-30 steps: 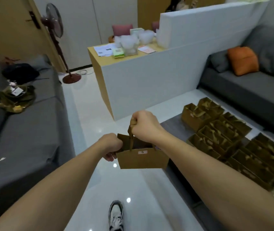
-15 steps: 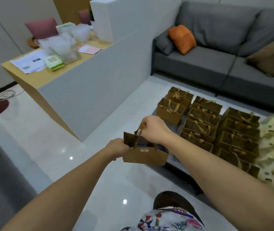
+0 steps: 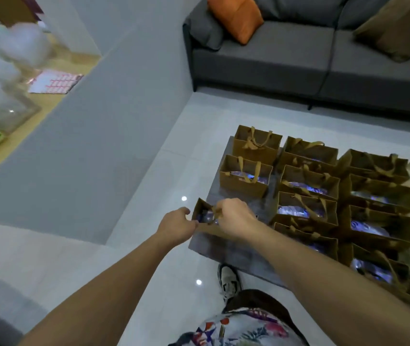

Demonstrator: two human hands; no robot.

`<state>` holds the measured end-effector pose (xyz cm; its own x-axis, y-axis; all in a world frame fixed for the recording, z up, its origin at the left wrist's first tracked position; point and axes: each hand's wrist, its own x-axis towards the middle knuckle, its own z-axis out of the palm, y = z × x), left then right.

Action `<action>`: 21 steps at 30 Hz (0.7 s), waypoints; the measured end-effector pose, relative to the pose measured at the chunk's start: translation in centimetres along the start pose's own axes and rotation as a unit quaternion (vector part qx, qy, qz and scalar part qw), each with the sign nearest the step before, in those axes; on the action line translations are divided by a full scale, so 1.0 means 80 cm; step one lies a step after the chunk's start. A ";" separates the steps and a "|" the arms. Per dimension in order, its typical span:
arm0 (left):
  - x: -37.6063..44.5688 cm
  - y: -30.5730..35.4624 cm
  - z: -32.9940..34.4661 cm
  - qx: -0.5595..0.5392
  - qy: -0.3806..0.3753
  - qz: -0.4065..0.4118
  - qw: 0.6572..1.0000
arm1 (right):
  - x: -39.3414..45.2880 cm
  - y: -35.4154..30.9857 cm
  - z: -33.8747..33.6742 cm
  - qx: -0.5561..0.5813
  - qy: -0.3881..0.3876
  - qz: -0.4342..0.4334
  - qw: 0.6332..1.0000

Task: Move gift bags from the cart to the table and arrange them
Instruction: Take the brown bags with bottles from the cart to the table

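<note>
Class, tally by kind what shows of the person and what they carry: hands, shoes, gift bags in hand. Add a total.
Hands: 2, left hand and right hand
Shoes: 1, the shoe
Bags in hand: 1, the gift bag
Total: 4

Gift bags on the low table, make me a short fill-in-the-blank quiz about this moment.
1. The right hand pinches the held gift bag by its ____.
2. The left hand holds the bag's ____ side.
3. The cushion on the sofa is ____.

Missing: handle; left; orange
</note>
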<state>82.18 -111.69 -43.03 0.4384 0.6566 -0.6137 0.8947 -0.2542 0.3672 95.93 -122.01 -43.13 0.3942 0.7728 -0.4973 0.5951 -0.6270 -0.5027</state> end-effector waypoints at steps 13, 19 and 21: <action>0.146 0.043 -0.034 0.079 -0.095 0.043 0.991 | 0.142 0.080 0.007 0.009 -0.004 0.161 0.987; 0.191 0.061 -0.050 0.128 -0.128 0.111 0.977 | 0.146 0.075 0.006 0.011 0.082 0.232 0.969; 0.199 0.071 -0.061 0.149 -0.143 0.147 0.967 | 0.141 0.069 0.003 0.027 0.108 0.265 0.958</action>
<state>93.83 -99.25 -47.30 0.6455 0.3119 -0.6971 0.6936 -0.6216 0.3642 103.49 -116.81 -51.68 0.7707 0.3422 -0.5375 0.2353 -0.9368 -0.2591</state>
